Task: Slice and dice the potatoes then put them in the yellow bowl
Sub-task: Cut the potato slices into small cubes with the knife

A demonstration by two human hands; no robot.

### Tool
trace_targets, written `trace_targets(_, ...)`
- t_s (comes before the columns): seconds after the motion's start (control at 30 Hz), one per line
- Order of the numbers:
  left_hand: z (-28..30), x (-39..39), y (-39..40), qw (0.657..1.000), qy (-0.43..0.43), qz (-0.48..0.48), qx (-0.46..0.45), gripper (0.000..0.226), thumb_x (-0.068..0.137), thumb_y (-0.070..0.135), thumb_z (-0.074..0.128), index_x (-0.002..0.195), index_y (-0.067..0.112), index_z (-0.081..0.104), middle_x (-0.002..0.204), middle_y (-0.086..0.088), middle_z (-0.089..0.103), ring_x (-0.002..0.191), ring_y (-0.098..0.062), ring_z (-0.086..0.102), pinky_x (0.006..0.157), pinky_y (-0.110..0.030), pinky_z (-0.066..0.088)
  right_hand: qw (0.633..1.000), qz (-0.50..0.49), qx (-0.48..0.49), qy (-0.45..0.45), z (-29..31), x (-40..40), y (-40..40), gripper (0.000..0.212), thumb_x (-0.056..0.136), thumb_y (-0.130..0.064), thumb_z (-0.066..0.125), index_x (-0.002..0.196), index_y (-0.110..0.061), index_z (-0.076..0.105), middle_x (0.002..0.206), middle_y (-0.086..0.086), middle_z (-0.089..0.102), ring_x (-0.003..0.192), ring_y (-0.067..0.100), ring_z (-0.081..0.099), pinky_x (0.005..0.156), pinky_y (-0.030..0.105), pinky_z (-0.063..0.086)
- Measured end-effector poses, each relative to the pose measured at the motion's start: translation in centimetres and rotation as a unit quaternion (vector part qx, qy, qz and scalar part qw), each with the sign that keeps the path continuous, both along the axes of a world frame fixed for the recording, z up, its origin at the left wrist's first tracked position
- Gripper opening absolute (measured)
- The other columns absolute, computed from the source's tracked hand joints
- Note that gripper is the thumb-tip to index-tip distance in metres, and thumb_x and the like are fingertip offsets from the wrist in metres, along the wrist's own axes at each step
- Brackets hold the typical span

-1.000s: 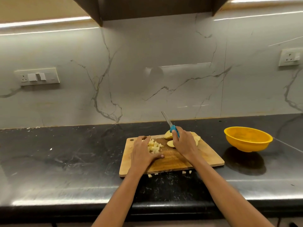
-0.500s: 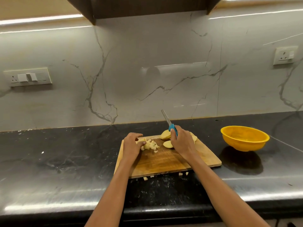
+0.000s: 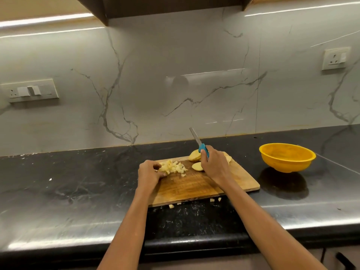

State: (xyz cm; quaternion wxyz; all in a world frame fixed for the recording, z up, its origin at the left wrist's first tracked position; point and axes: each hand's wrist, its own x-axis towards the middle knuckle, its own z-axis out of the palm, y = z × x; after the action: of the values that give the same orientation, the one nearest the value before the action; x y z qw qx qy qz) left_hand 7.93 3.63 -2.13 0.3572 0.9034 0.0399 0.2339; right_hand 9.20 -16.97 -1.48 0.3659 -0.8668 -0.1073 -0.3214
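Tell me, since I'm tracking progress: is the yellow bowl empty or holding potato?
Empty, as far as shows: the yellow bowl shows only bare yellow inside, while the diced potato lies on the cutting board.

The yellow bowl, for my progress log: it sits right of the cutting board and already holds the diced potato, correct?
Not quite. The head view shows the yellow bowl right of the cutting board but empty; the diced potato is on the board.

Yellow bowl (image 3: pixel 287 160), black tabletop (image 3: pixel 78 184)
Blue-handled knife (image 3: pixel 203 148) with grey blade; pale yellow potato dice (image 3: pixel 174 167); brown wooden board (image 3: pixel 194 187); white wall (image 3: pixel 175 75) veined grey like marble.
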Motion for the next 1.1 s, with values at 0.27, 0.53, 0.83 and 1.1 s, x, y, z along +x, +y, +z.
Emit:
trace_targets(0.27,-0.2,0.5,-0.4,0.999,-0.04,-0.021,-0.005,0.035,0.077,0.008,0.073,0.111,0.006,0.066,0.109,-0.009,0.066,0.093,-0.018,0.062,0.088,-0.033,0.053,0.992,-0.051,0.114,0.006,0.5,0.3,-0.6,0.028,0.101,-0.025,0.043,0.101,-0.003,0.06,0.074,0.001,0.053,0.061,0.009,0.047,0.053,0.013,0.036)
trace_targets(0.53,0.2,0.3,-3.0,0.985,-0.152,0.006,0.076,0.023,0.089,0.005,0.057,0.11,0.005,0.066,0.112,-0.012,0.065,0.102,-0.022,0.059,0.085,-0.022,0.041,0.966,-0.041,0.251,0.042,0.6,0.9,-1.5,0.018,0.095,-0.032,0.053,0.091,-0.014,0.052,0.083,0.009,0.057,0.078,0.028,0.061,0.07,0.039,0.054)
trace_targets(0.83,0.0,3.0,-7.8,0.987,-0.03,-0.134,0.08,0.035,0.089,0.023,0.061,0.122,0.01,0.06,0.116,-0.005,0.065,0.105,-0.016,0.058,0.095,-0.028,0.046,0.934,0.067,0.343,0.078,0.9,1.3,-1.1,0.036,0.094,-0.018,0.058,0.127,-0.011,0.048,0.108,0.011,0.056,0.092,0.018,0.057,0.079,0.026,0.05)
trace_targets(1.1,0.5,4.1,-8.9,0.979,0.022,-0.188,0.075,0.042,0.08,0.017,0.071,0.12,0.006,0.062,0.115,-0.009,0.066,0.103,-0.019,0.06,0.093,-0.028,0.049,0.966,0.067,0.249,-0.015,1.1,1.3,-0.6,0.036,0.097,-0.028,0.051,0.127,-0.007,0.045,0.091,0.012,0.063,0.068,0.018,0.063,0.063,0.026,0.058)
